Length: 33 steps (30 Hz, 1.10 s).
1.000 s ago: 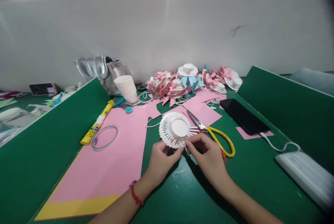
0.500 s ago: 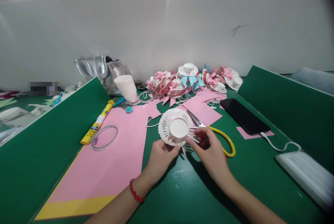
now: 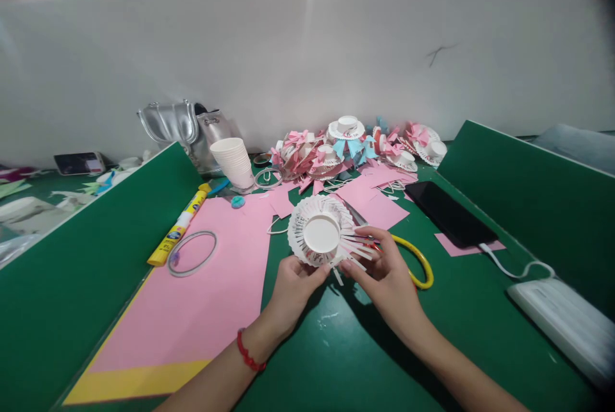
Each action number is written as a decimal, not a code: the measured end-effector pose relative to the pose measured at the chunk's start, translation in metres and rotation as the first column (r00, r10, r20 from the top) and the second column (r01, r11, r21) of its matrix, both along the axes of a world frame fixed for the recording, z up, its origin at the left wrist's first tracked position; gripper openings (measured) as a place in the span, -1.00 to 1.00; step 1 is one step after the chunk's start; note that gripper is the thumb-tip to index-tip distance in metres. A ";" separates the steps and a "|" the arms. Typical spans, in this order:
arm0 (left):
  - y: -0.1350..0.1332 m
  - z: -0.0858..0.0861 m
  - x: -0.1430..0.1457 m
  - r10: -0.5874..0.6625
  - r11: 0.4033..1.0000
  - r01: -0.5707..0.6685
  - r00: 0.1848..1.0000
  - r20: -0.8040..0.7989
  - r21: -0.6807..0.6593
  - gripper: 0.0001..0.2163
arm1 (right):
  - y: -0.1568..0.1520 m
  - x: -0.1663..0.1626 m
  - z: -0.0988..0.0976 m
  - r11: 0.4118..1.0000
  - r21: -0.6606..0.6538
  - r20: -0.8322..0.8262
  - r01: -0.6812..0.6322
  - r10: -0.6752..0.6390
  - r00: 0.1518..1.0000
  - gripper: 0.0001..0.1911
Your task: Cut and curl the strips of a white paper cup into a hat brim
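Note:
Between my hands is a white paper cup (image 3: 321, 234), its wall cut into strips that are bent outward and woven into a scalloped brim. The round base faces up towards me. My left hand (image 3: 294, 290) pinches the brim at its near edge, thumb on top. On the right side several strips still stick out straight, and my right hand (image 3: 387, 280) has its thumb and fingers closed on them. Beneath and behind my right hand lie scissors with yellow handles (image 3: 423, 271), partly covered by the hand and cup.
Pink paper (image 3: 216, 309) lies at left with a silver ring (image 3: 214, 247) and a yellow glue stick (image 3: 180, 226). Stacked paper cups (image 3: 233, 159) and a heap of small paper hats (image 3: 312, 156) stand behind. At right are a black phone (image 3: 449, 213) and a white power bank (image 3: 567, 319). Green dividers (image 3: 528, 194) flank the table.
The cup has moved slightly left and up and tilted a little. My right fingers have spread along the loose strips, so more of them fan out. My left hand keeps its pinch.

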<state>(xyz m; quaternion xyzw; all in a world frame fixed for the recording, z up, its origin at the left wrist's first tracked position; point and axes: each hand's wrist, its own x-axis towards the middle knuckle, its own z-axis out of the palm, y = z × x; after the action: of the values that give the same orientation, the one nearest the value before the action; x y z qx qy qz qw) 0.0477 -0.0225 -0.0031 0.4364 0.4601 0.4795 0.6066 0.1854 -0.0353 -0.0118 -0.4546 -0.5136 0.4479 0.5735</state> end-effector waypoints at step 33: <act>-0.001 -0.003 -0.002 -0.030 1.000 0.030 1.000 0.009 0.003 -0.74 | -0.003 -0.004 -0.003 0.999 -0.032 0.275 -0.005 0.013 0.961 -0.95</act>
<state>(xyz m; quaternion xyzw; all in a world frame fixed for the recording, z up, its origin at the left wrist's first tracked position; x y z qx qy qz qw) 0.0456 -0.0232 -0.0063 0.4420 0.4501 0.4729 0.6151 0.1818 -0.0380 -0.0145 -0.5188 -0.5835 0.3908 0.4874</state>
